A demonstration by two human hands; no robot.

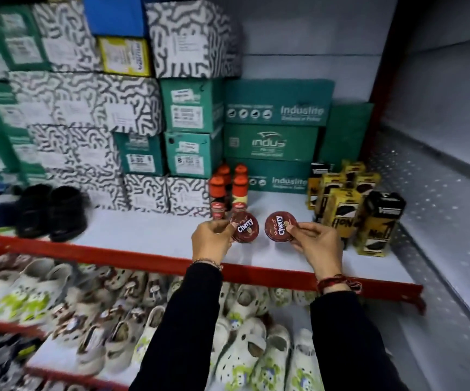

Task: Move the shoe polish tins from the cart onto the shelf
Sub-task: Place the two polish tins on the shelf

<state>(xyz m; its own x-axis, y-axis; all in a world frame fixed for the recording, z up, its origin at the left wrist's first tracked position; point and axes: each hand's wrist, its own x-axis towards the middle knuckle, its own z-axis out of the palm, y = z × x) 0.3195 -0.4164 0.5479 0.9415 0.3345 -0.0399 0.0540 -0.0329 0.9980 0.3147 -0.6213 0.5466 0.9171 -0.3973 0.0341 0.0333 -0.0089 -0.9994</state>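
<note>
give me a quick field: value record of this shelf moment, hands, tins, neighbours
left hand: holds left tin at its edge
right hand: holds right tin at its edge
tins: dark red, "Cherry" lids, apart, over white shelf
behind: red-capped bottles
right: yellow-black boxes
left: black shoes

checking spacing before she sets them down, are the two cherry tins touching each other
Apart: the head view shows bare shelf between the left tin and the right tin.

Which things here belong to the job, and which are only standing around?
Job: left hand with Cherry polish tins; right hand with Cherry tin; shelf.

Standing around: red-capped bottles, yellow boxes, green shoe boxes, black shoes, clogs.
</note>
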